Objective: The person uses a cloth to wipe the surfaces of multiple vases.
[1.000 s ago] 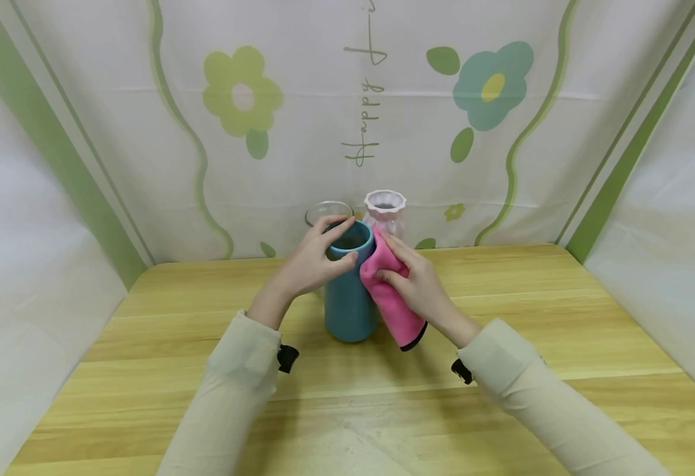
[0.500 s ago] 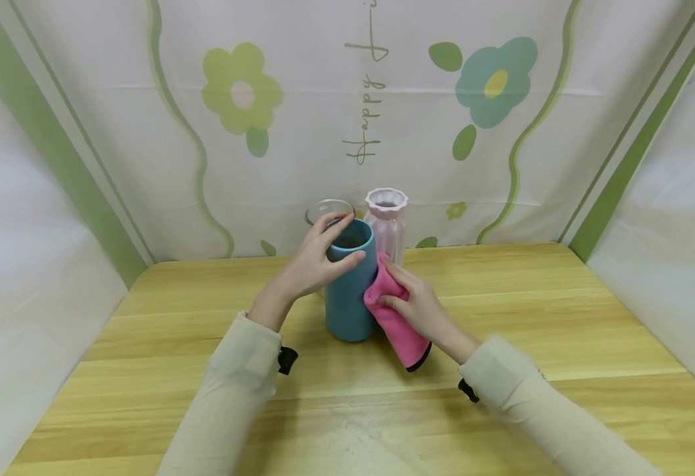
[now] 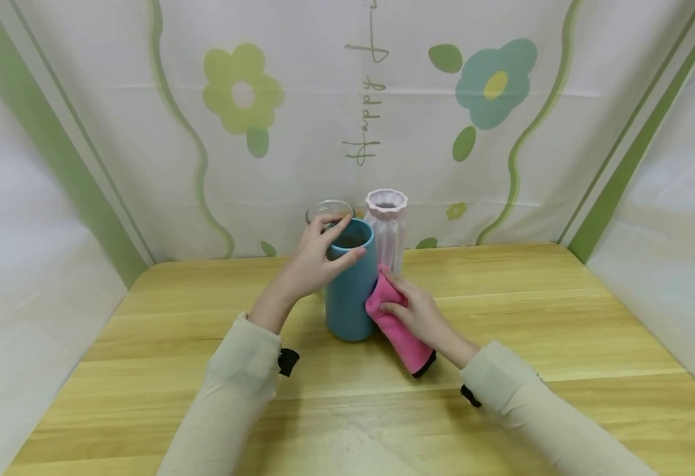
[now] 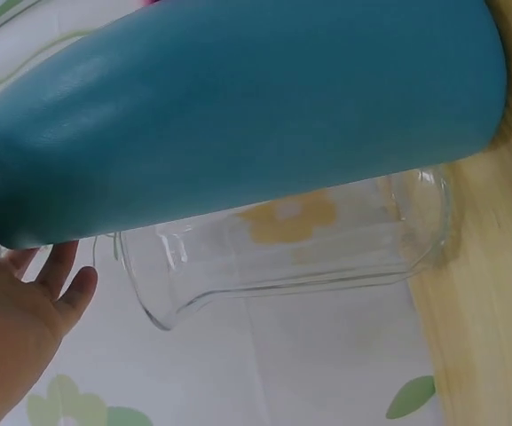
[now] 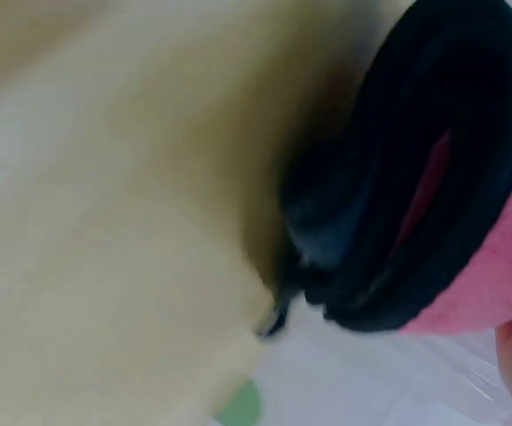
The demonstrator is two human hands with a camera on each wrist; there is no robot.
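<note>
A tall blue vase (image 3: 350,297) stands upright on the wooden table. My left hand (image 3: 314,261) grips it round the top, thumb near the front of the rim and fingers at the back. In the left wrist view the blue vase (image 4: 264,106) fills the upper half, with part of the left hand (image 4: 25,319) at its mouth. My right hand (image 3: 421,314) pinches a folded pink cloth (image 3: 403,340) with black edging against the vase's right side. Close up in the right wrist view is the cloth's black edge (image 5: 468,213); the fingertips are hidden there.
Right behind the blue vase stands a pale pink fluted vase (image 3: 387,231). A clear glass vessel (image 3: 317,210) is behind it to the left, its body (image 4: 291,240) plainer in the left wrist view. A patterned curtain (image 3: 323,132) hangs along the table's back edge.
My right hand has slid the pink cloth down the blue vase's right side, from near the rim to about mid-height. The left hand and the vase have hardly moved.
</note>
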